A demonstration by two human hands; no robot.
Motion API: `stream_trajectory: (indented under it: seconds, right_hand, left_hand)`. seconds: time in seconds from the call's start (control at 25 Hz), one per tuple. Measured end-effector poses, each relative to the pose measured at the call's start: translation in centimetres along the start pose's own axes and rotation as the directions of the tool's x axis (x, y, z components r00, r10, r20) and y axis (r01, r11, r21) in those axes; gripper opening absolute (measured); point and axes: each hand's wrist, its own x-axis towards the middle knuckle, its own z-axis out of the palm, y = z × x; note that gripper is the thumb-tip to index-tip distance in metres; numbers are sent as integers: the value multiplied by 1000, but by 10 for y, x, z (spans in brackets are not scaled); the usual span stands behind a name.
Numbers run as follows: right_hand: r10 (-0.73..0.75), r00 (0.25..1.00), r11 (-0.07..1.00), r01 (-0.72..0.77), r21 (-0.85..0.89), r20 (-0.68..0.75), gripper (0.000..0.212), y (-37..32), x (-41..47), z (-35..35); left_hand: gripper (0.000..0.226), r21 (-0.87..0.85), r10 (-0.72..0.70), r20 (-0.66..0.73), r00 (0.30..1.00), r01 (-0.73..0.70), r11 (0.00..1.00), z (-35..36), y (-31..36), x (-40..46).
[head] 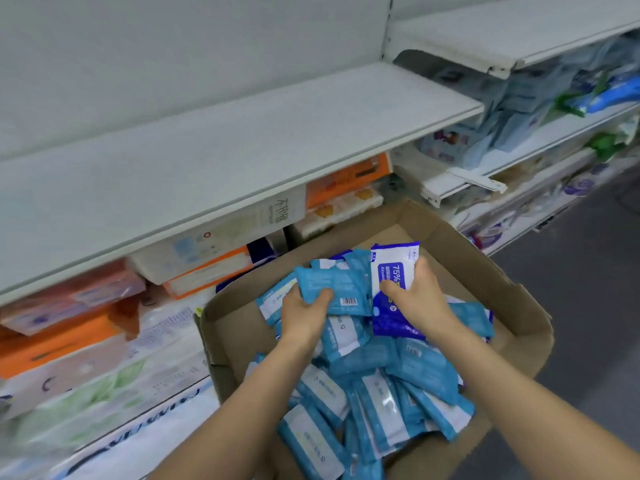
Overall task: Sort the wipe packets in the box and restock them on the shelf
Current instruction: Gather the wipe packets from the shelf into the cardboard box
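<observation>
Left hand (304,311): my fingers curl around light-blue plastic wipe packets (332,289).
Right hand (415,296): I pinch a dark-blue-and-white "75%" wipe packet (393,268).
Box: open brown cardboard box (512,299) below both grips, full of packets.
Shelf: bare white shelf board (207,161) above my left hand.

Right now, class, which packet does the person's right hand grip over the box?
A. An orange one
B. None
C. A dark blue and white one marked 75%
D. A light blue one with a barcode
C: the right hand grips the dark blue and white 75% packet above the cardboard box.

Teal wipe packets (374,386) – heaped in box (519,306)
</observation>
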Motion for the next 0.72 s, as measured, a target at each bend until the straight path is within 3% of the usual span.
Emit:
stream_trajectory:
  seconds: [0.16,0.32,0.44,0.52,0.6,0.72]
  right_hand:
    - [123,970,990,-107,-90,208,26,33,63,10]
    - [227,873,973,-188,-131,432,28,60,102,28]
    - [204,843,958,-68,-277,498,65,63,116,37]
    - [203,829,932,0,-362,522,87,56,117,37]
    - [171,826,897,95,-433,537,89,48,115,37]
    - [100,796,815,278,-507,597,85,24,102,30]
  left_hand:
    - [25,-16,-93,-146,985,92,996,32,-23,35]
    - [37,84,-116,-293,949,146,986,45,-40,55]
    - [45,177,-137,-302,943,197,964,45,-44,60]
    - [69,287,-114,-308,945,206,935,41,-46,62]
    - [88,419,-96,-288,953,216,882,36,-40,56]
    - [88,506,-48,-281,959,190,842,22,-25,37]
